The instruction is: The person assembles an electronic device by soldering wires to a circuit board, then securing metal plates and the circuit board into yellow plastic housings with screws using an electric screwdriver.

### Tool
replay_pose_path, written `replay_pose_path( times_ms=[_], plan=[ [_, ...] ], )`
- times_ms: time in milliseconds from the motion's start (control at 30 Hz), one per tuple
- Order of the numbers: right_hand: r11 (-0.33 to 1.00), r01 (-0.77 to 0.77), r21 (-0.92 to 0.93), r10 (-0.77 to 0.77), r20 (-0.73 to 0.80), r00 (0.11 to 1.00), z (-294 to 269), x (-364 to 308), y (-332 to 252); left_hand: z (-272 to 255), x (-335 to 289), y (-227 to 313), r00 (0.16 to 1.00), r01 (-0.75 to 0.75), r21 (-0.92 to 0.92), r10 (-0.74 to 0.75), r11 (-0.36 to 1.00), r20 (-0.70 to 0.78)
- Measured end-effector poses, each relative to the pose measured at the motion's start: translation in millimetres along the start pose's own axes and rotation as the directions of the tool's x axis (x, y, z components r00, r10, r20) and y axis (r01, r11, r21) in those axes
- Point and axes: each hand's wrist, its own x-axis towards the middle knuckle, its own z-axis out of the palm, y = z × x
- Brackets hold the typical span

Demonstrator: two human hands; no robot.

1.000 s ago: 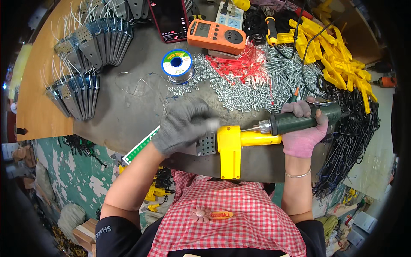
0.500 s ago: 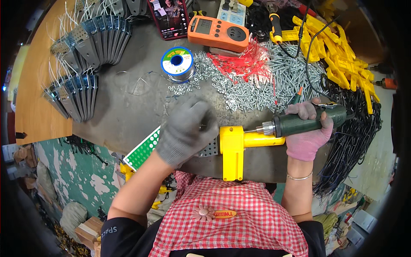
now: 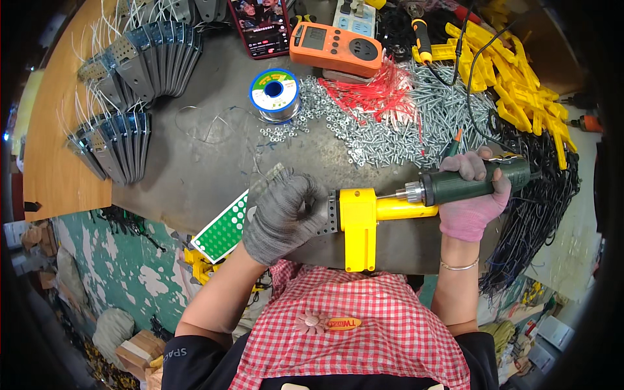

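Note:
My left hand (image 3: 284,214), in a grey glove, is closed round a perforated metal plate (image 3: 332,214), hiding its middle. A green and white dotted panel (image 3: 224,229) shows past the hand on the left. At the plate's right end sits a yellow plastic handle (image 3: 358,229), one arm pointing toward me and another to the right. My right hand (image 3: 474,195), in a pink glove, grips a dark green electric screwdriver (image 3: 469,184) lying nearly level. Its thin bit reaches the right side of the yellow part near the top; whether a screw sits there is hidden.
Loose screws (image 3: 383,140) and nuts (image 3: 283,132) cover the far middle, beside red-tipped wires (image 3: 374,97) and a solder spool (image 3: 275,104). An orange meter (image 3: 335,49) and phone (image 3: 260,29) stand behind. Metal brackets (image 3: 117,146) fill the left, yellow parts (image 3: 520,84) and black cables (image 3: 533,214) the right.
My left hand has turned a little and its fingers have shifted on the plate. The yellow handle, plate and screwdriver sit slightly further right in view, as do the table things.

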Motion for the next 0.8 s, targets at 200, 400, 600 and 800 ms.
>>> replay_pose_path(
  times_ms=[200, 400, 600, 800],
  plan=[
    [1.0, 0.01, -0.022, -0.01, 0.023, 1.0, 1.0, 0.0, 0.0, -0.2, 2.4, -0.6, 0.998, -0.056, -0.01, 0.056, 0.998, 0.006],
    [1.0, 0.002, 0.012, -0.002, 0.057, 0.998, -0.1, -1.5, 2.1, 0.0, 1.9, -0.7, 1.0, -0.003, -0.1, 0.004, 0.995, 0.01],
    [1.0, 0.027, -0.002, -0.026, 0.044, 0.999, 5.4, -2.7, 4.5, -0.1, 3.5, -0.3, 0.999, -0.044, -0.034, 0.045, 0.998, 0.02],
    [1.0, 0.019, -0.005, -0.019, 0.052, 0.998, 4.9, -2.0, 6.1, 2.7, 6.1, 4.2, 0.997, -0.07, -0.016, 0.069, 0.997, -0.023]
  ],
)
